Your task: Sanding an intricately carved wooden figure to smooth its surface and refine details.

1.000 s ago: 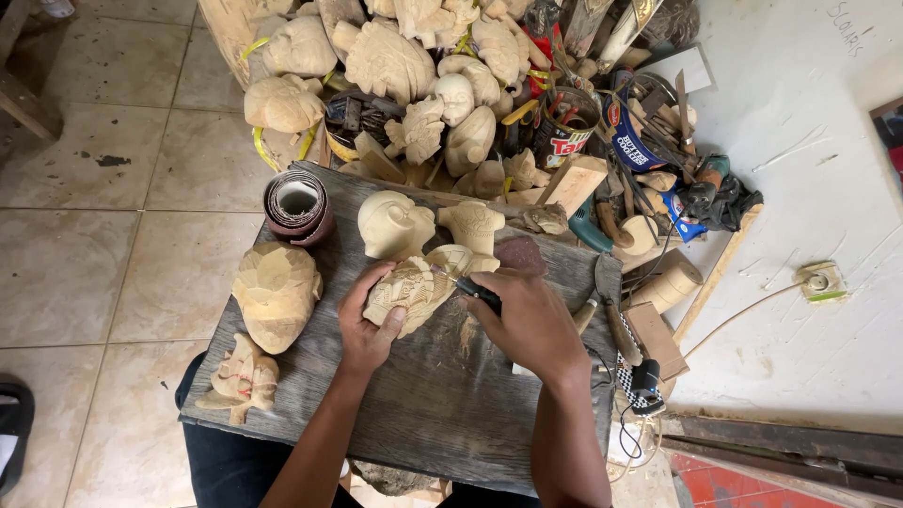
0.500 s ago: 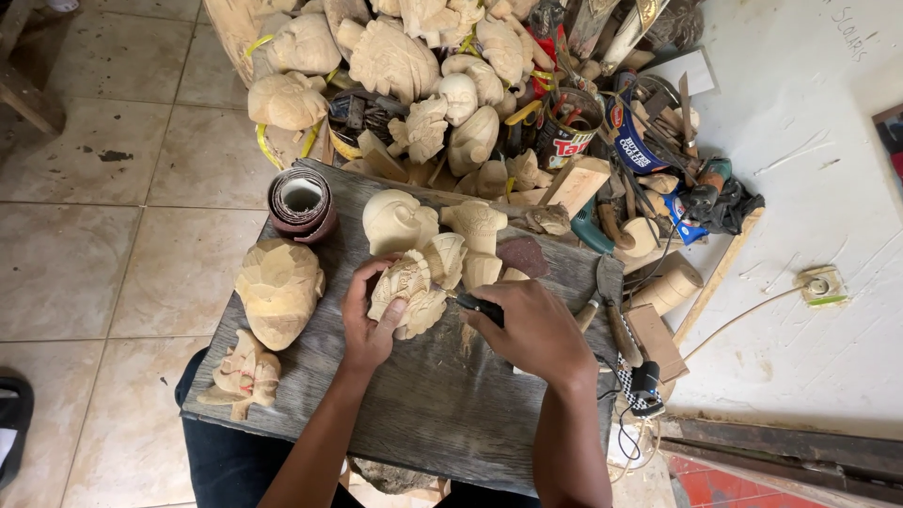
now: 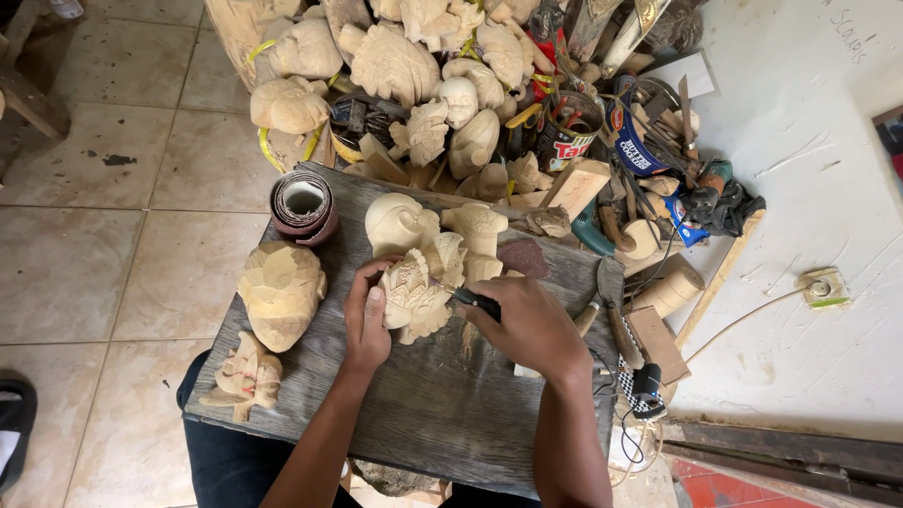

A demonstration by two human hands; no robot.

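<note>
A pale carved wooden figure (image 3: 419,287) lies on a weathered grey board (image 3: 423,404) across my lap. My left hand (image 3: 365,318) grips the figure's left side and steadies it. My right hand (image 3: 531,325) is closed on a dark-handled carving tool (image 3: 470,300) whose tip meets the carving. Two more pale carved heads (image 3: 400,221) stand just behind the figure.
A roll of sandpaper (image 3: 303,205), a large rough wooden mask (image 3: 280,292) and a small carving (image 3: 245,376) sit on the board's left. A heap of wooden carvings (image 3: 395,66), tins and tools fills the floor beyond. Chisels (image 3: 616,315) and blocks lie at right.
The carved figure has been turned slightly under my left hand, and my right hand with the tool has shifted a little along the carving.
</note>
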